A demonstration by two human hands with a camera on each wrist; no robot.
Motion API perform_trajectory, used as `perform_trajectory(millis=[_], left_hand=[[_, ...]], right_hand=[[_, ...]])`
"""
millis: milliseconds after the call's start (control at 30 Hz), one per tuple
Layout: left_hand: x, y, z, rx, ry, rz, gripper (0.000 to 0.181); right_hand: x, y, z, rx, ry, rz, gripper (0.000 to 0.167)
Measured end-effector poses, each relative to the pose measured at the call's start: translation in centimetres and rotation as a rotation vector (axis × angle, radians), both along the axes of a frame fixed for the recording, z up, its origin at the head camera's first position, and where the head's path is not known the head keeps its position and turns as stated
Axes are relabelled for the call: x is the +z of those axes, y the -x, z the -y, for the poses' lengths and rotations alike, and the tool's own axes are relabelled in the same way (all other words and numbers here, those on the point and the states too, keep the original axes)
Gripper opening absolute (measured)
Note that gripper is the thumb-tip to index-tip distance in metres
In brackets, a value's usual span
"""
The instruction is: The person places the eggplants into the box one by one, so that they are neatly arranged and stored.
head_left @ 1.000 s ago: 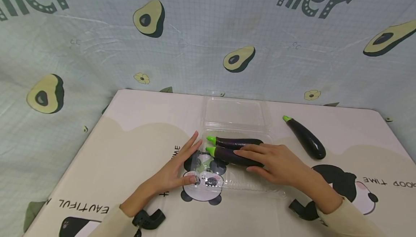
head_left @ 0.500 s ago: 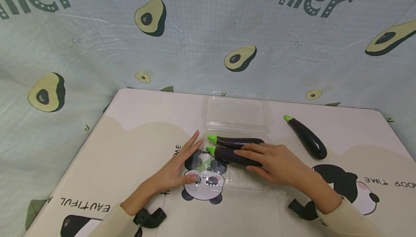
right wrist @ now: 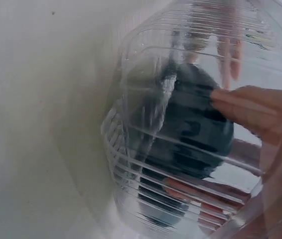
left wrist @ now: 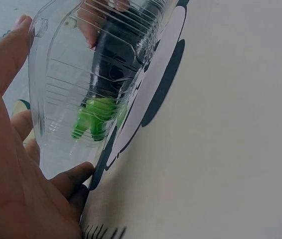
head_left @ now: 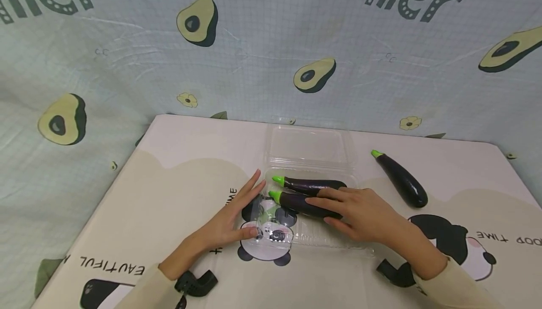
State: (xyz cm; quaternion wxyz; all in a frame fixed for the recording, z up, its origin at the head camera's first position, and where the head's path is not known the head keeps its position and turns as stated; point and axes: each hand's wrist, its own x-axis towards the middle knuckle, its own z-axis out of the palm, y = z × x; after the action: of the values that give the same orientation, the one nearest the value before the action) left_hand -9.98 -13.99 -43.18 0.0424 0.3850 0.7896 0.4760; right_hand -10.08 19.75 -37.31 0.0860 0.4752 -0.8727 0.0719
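My right hand holds the front eggplant by its blunt end inside a clear container, thumb on the side nearer me and fingers bent over the top, with only the eggplant's thickness between them. The front eggplant lies leftward from that hand, its long axis running almost straight across in front of me, its green stem end pointing at my other side and its blunt end angled slightly toward me. Just beyond it, the back eggplant lies nearly parallel in the same container, its stem also to the left. My left hand, fingers straight and spread wide, grips nothing and rests at the container's left edge, closer to the stems than to the blunt ends. What counts most, I judge, is the place of the loose eggplant: outside the container on the table, beyond my right hand and to its right, set on a diagonal with its stem pointing away and leftward, its blunt end toward me. My right hand is plainly the nearer one. The lid lies folded back at the far side.
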Motion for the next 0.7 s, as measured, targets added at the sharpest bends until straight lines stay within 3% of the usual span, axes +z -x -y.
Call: perform_trajectory(millis=[700], left_hand=[[0.06,-0.09,-0.04,0.007,0.007,0.005,0.085]], right_hand=[[0.18,-0.11,-0.21,0.007,-0.008,0.008,0.053]])
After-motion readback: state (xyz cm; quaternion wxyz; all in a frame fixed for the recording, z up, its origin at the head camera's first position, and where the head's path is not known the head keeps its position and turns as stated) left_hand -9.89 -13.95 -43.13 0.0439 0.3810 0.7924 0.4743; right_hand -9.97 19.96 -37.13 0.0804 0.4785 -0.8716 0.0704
